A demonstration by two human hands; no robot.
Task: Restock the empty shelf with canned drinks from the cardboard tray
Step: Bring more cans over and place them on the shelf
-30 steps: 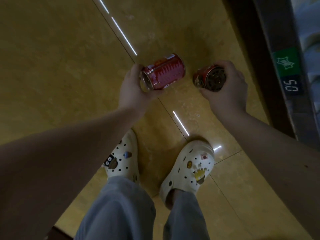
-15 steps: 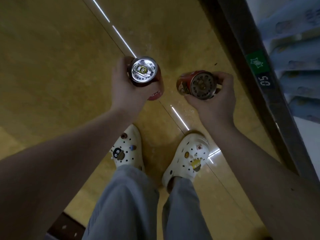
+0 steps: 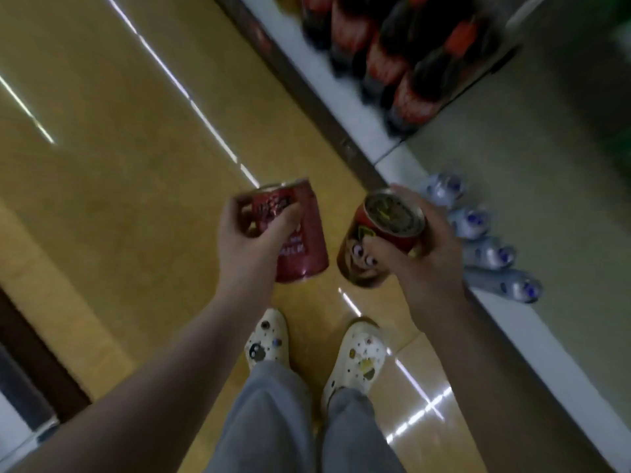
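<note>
**Sam:** Where are the cans?

**Me:** I see both up in the air over the shiny yellow floor (image 3: 119, 172), near the middle of my view. The left hand (image 3: 246, 244) wraps its fingers and thumb round the red can (image 3: 307, 237). The right hand (image 3: 430, 254) curls round the cartoon can (image 3: 379, 235), at 3 o'clock from the red one. The cans are close but do not touch.

**Sam:** Which way do they point?

**Me:** The red can leans a bit. Its long side runs from 11 o'clock down to 5 o'clock. The cartoon can tips from 1 o'clock down to 7 o'clock, and its round metal end faces me.

**Sam:** What do they look like?

**Me:** Both are smooth, round tins. One has white letters, too blurry to read. The other has a face with big eyes.

**Sam:** What is on the shelf?

**Me:** The white shelf (image 3: 341, 97) runs from 12 o'clock to 5 o'clock. Dark bottles with red labels (image 3: 392, 59) stand on it at 1 o'clock. Clear bottles (image 3: 478, 240) sit in a row at 3 o'clock.
</note>
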